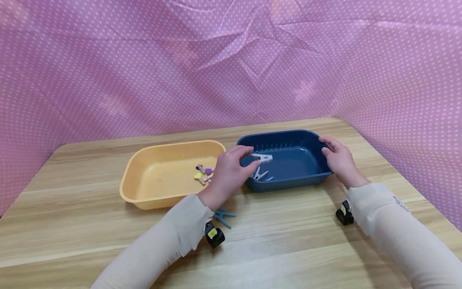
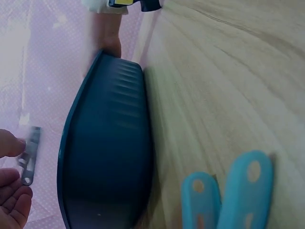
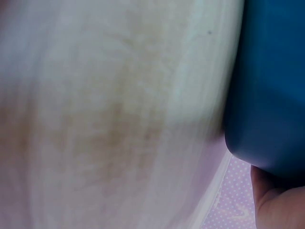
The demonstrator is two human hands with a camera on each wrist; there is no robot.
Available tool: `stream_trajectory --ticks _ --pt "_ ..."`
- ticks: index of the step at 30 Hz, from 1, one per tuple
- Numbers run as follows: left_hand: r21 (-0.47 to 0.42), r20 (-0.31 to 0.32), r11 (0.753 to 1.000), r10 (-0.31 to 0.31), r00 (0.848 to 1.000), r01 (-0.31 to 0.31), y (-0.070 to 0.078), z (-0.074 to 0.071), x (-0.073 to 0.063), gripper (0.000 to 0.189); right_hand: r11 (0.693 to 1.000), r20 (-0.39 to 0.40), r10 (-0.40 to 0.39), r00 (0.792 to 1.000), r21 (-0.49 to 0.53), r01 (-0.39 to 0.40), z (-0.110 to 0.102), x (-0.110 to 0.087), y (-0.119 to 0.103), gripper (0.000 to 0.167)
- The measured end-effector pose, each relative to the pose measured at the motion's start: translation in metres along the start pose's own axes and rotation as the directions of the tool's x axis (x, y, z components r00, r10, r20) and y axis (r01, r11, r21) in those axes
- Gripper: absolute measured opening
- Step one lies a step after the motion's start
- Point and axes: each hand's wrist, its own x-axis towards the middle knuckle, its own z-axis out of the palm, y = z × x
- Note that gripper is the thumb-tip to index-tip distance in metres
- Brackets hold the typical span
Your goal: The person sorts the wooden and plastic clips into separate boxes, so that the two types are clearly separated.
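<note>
My left hand (image 1: 232, 166) is over the left side of a dark blue plastic basin (image 1: 288, 184), pinching a pale grey clothespin (image 1: 265, 158) between thumb and fingertips. The left wrist view shows this clothespin (image 2: 31, 155) at the fingertips, above the basin's rim. Inside the basin lies another pale clothespin (image 1: 260, 174), with a bluish piece beside it, partly hidden by the near wall. My right hand (image 1: 341, 160) grips the basin's right end, thumb over the rim. In the right wrist view, part of that hand (image 3: 281, 205) shows against the basin's outer wall.
A yellow basin (image 1: 138, 188) stands to the left, holding several small wooden clips (image 1: 201, 181) with coloured hearts, partly covered by my left hand. On the wooden table (image 1: 281, 249), a blue clothespin (image 1: 224, 216) lies near my left wrist. Pink dotted cloth (image 1: 216, 80) hangs around the table.
</note>
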Motion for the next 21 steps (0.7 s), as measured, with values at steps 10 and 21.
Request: stream_trajectory --ticks 10,21 --pt "0.019 -0.030 1.000 0.008 1.000 -0.007 -0.004 0.003 -0.002 0.044 1.000 0.000 -0.003 1.000 -0.018 0.003 -0.001 0.001 0.001 0.044" --pt "-0.006 -0.048 0.999 0.043 0.998 -0.043 -0.004 0.002 -0.010 0.042 1.000 0.007 0.015 1.000 -0.012 -0.015 -0.001 0.003 0.001 0.044"
